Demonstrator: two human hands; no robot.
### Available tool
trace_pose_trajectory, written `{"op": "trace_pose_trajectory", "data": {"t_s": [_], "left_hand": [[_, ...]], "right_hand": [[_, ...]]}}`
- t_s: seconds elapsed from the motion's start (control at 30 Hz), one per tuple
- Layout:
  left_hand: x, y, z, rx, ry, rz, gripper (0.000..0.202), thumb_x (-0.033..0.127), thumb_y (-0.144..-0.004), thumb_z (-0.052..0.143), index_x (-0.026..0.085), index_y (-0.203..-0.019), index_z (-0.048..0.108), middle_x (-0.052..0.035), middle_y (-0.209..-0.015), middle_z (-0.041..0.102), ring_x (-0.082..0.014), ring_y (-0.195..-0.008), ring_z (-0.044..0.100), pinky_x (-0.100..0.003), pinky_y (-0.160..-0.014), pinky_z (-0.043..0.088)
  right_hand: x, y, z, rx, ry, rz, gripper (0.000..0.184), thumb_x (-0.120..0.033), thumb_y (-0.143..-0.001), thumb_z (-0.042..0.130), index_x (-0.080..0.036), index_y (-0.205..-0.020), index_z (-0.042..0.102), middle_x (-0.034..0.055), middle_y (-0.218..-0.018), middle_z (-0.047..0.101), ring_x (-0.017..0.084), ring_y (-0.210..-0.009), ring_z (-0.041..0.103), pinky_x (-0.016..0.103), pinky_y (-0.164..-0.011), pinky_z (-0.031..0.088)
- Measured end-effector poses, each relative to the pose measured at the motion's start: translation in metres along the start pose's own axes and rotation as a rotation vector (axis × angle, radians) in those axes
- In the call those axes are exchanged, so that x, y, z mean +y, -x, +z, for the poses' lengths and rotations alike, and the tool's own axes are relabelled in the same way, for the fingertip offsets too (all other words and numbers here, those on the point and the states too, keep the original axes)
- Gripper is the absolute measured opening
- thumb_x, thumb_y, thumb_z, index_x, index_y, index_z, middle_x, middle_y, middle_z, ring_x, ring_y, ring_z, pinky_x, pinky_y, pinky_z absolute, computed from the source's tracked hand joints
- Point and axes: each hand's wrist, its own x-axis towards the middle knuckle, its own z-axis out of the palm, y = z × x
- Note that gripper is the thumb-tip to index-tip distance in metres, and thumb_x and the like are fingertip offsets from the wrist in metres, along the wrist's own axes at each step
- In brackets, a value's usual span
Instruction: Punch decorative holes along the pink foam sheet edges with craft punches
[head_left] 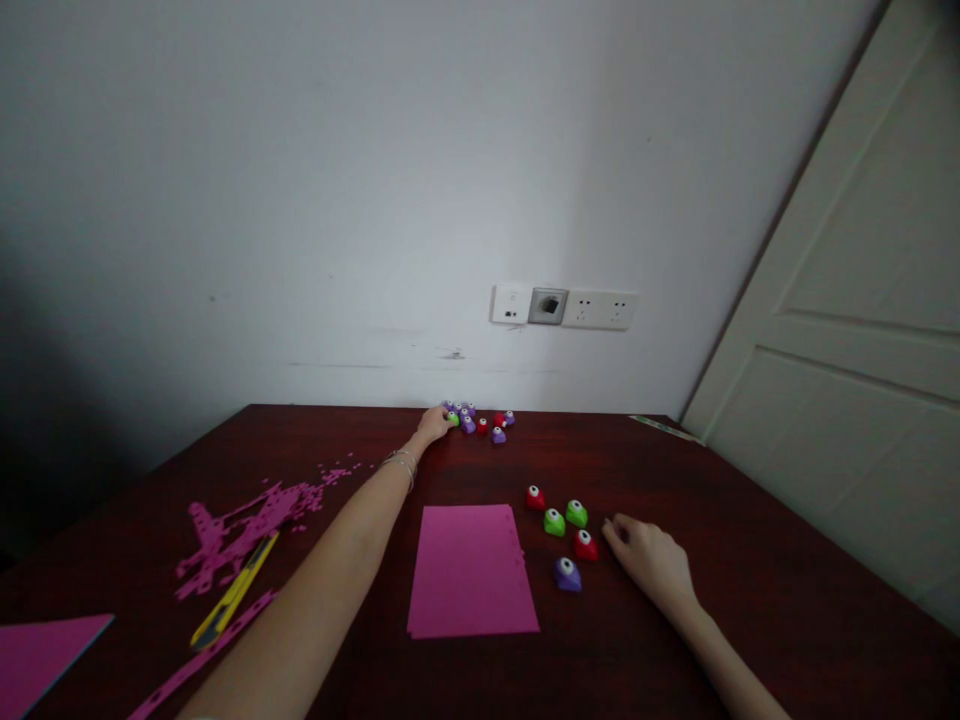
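My left hand [433, 425] stretches to the far edge of the table, with its fingers closed at a green craft punch [453, 419]. Beside it stand several purple craft punches [468, 425] and a red craft punch [482, 426]. My right hand [654, 560] rests on the table with curled fingers and nothing visible in them. Just left of it lies a loose group: a red punch [585, 545], a green punch [576, 513], a purple punch [568, 574] and others. Between my arms lies a stack of pink paper sheets [472, 570].
Pink paper scraps [255, 520] are spread at the left, near a yellow utility knife [234, 595] and a punched pink strip [202, 655]. Another pink sheet [45, 655] lies at the near left corner. A thin strip [666, 430] sits at the back right. Behind the dark table rises a wall with sockets [600, 310].
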Motion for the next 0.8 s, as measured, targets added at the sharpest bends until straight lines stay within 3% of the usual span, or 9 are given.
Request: {"op": "trace_pose_trajectory", "data": {"t_s": [0.1, 0.27, 0.43, 0.63, 0.8], "left_hand": [[0.002, 0.005, -0.003, 0.028, 0.046, 0.027, 0.031, 0.033, -0.087, 0.052, 0.014, -0.111, 0.054, -0.0078, -0.109, 0.056, -0.0185, -0.094, 0.057, -0.039, -0.080, 0.049], [0.011, 0.016, -0.013, 0.132, 0.147, 0.093, 0.025, 0.033, -0.073, 0.067, 0.011, -0.085, 0.063, -0.0022, -0.077, 0.062, -0.0163, -0.076, 0.058, -0.027, -0.070, 0.045], [0.027, 0.037, -0.030, 0.177, 0.243, 0.202, 0.029, 0.034, -0.067, 0.070, 0.011, -0.085, 0.063, -0.0019, -0.075, 0.062, -0.0138, -0.071, 0.056, -0.023, -0.065, 0.042], [0.050, 0.099, -0.054, 0.097, 0.327, 0.369, 0.032, 0.038, -0.066, 0.070, 0.014, -0.087, 0.064, -0.0015, -0.077, 0.062, -0.0119, -0.071, 0.054, -0.022, -0.066, 0.042], [0.071, 0.165, -0.067, -0.068, 0.375, 0.535, 0.027, 0.035, -0.066, 0.071, 0.014, -0.082, 0.063, -0.0014, -0.079, 0.059, -0.0109, -0.069, 0.053, -0.024, -0.065, 0.042]], "right_hand": [[0.000, 0.000, 0.000, 0.001, 0.000, 0.001, 0.037, -0.043, -0.088, 0.030, -0.024, -0.073, 0.057, 0.0050, -0.077, 0.068, 0.024, -0.074, 0.065, 0.027, -0.054, 0.034], [0.001, 0.001, 0.000, -0.001, -0.006, 0.004, 0.037, -0.043, -0.088, 0.032, -0.023, -0.072, 0.059, 0.0052, -0.077, 0.068, 0.023, -0.075, 0.065, 0.026, -0.054, 0.035], [0.000, 0.001, -0.002, -0.008, -0.018, 0.006, 0.039, -0.044, -0.088, 0.031, -0.023, -0.073, 0.060, 0.0059, -0.078, 0.068, 0.024, -0.075, 0.065, 0.026, -0.054, 0.035], [0.000, 0.000, -0.005, -0.034, -0.039, 0.017, 0.039, -0.045, -0.088, 0.032, -0.023, -0.073, 0.061, 0.0058, -0.078, 0.068, 0.023, -0.076, 0.065, 0.025, -0.053, 0.034], [0.003, -0.003, -0.006, -0.063, -0.058, 0.010, 0.037, -0.045, -0.087, 0.034, -0.023, -0.074, 0.061, 0.0050, -0.078, 0.068, 0.022, -0.075, 0.064, 0.025, -0.055, 0.035]]}}
